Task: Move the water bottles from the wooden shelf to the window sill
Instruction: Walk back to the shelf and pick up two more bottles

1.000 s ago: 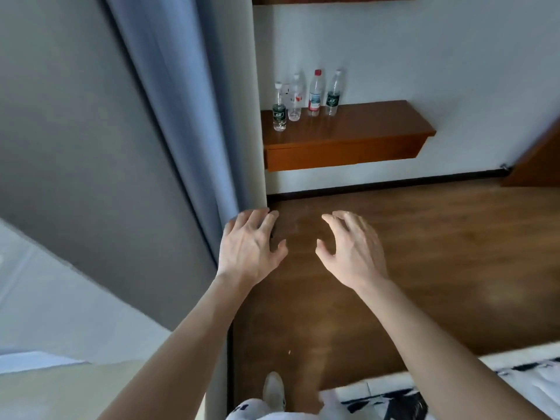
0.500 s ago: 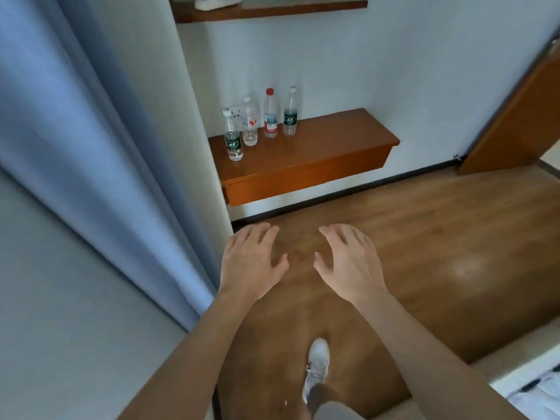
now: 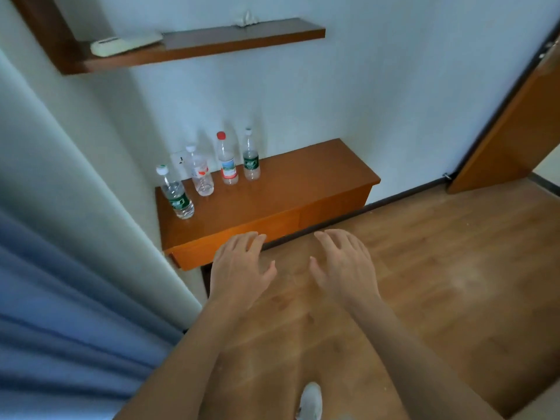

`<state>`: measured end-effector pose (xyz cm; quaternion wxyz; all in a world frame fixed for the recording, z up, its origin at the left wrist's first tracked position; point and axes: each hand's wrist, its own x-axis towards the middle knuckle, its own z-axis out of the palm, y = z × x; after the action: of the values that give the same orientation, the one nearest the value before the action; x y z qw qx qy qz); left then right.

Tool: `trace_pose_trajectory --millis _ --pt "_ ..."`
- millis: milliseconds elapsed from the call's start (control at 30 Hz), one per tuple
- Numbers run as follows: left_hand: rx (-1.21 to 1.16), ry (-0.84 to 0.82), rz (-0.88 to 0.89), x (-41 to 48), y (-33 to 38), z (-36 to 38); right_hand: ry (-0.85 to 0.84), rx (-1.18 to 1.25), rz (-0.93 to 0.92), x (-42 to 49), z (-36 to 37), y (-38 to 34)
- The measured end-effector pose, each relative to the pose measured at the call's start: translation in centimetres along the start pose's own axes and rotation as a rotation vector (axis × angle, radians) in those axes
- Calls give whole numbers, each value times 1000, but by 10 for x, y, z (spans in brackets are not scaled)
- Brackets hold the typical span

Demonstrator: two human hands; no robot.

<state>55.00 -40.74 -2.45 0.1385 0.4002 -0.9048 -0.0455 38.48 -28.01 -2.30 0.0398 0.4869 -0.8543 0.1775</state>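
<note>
Several clear water bottles stand upright on the low wooden shelf point(image 3: 303, 183) against the white wall: a green-labelled one point(image 3: 177, 195) nearest the left front, a white-capped one point(image 3: 201, 174), a red-capped one point(image 3: 228, 160) and a second green-labelled one point(image 3: 251, 157). My left hand point(image 3: 241, 268) hovers just in front of the shelf's front edge, fingers spread, holding nothing. My right hand point(image 3: 344, 265) is beside it over the floor, also spread and holding nothing. The window sill is out of view.
A blue curtain point(image 3: 60, 313) and a white wall corner fill the left side. A higher wooden shelf point(image 3: 242, 36) carries a white remote point(image 3: 124, 45). A wooden door point(image 3: 515, 128) stands at the right. My white shoe point(image 3: 310, 400) is on the wooden floor point(image 3: 454, 283).
The view has closed in on the shelf and bottles, which now sit larger and nearer my hands. Both hands stayed open and side by side. The bottles have not moved.
</note>
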Motion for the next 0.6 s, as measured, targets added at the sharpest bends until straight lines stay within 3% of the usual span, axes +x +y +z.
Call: trace_pose_trajectory --millis 200,600 --pt "16 8 -57 76 8 26 -37 -11 -27 84 18 43" --pt "62 -30 -256 202 -42 69 -122 53 -169 244 83 32"
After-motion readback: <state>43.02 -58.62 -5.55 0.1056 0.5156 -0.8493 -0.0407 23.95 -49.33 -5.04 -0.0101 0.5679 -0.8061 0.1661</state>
